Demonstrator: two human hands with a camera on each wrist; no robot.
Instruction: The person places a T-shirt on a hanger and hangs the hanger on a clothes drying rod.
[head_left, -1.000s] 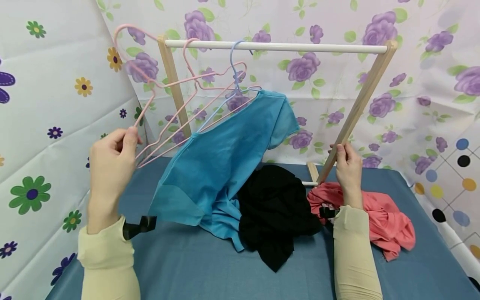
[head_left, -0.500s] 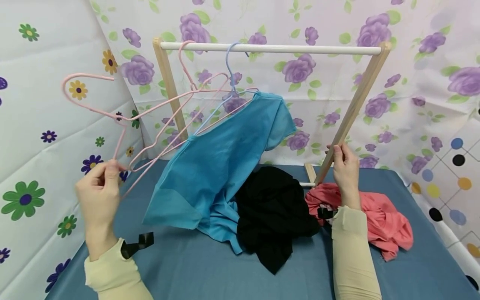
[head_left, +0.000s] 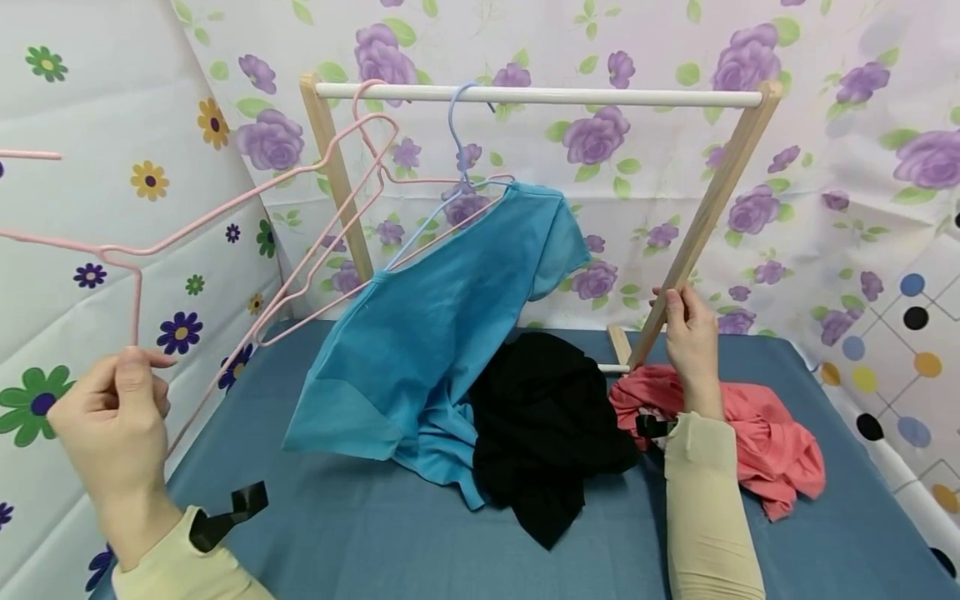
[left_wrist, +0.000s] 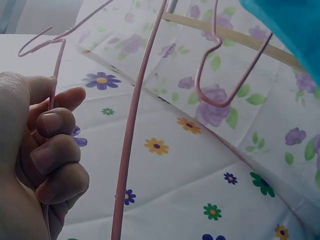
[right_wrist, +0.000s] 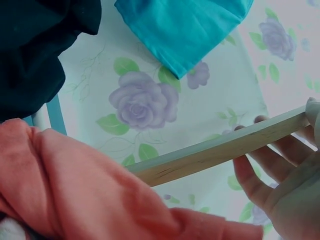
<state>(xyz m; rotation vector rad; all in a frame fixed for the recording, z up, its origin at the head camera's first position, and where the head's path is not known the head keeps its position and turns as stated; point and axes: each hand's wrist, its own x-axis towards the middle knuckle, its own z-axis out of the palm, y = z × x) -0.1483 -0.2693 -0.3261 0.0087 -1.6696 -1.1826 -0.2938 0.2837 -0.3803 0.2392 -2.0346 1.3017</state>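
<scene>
Pink hanger [head_left: 135, 250], at the frame's left edge, is pinched by the curled left hand [head_left: 112, 417]. The right hand [head_left: 690, 333] grips the rack's wooden leg [head_left: 705, 225]. Best keep the hanger clear of the blue shirt [head_left: 442, 325] while the rack is steadied.

light: bright, even, diffuse | shadows: faint | glare: none | focus: head view sharp, wrist views soft up close

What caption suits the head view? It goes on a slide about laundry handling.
Left hand holds a pink hanger off the rack; right hand grips the rack's wooden leg.
</scene>
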